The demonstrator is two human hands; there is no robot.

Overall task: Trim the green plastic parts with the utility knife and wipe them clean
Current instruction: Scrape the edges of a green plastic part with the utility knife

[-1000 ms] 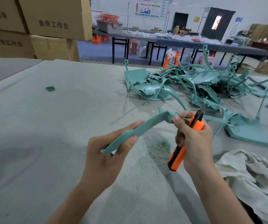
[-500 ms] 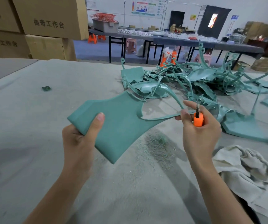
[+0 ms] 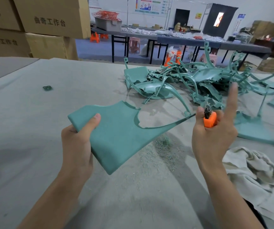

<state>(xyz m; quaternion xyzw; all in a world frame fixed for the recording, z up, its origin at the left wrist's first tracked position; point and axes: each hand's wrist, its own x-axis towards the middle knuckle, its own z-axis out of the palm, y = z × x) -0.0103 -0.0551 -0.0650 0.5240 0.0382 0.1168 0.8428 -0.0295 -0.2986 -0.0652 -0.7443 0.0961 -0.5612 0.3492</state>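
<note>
A rumpled cloth [image 3: 251, 176] lay beside the right wrist. The left hand [image 3: 76, 142] gripped a corner of the green plastic part [image 3: 116, 134], thumb on top. The right hand [image 3: 213, 138] clutched the utility knife [image 3: 210, 121] at the part's thin tip, forefinger pointing up. Beyond it lay a heap of green parts [image 3: 182, 83].

So I'm seeing the left hand [image 3: 76, 146] gripping a flat green plastic part [image 3: 119, 134] by its corner above the worktop [image 3: 34, 129], the right hand [image 3: 213, 139] holding the orange utility knife [image 3: 210, 121] blade-up with index finger sticking out, a rag [image 3: 255, 176] lying nearby.
</note>
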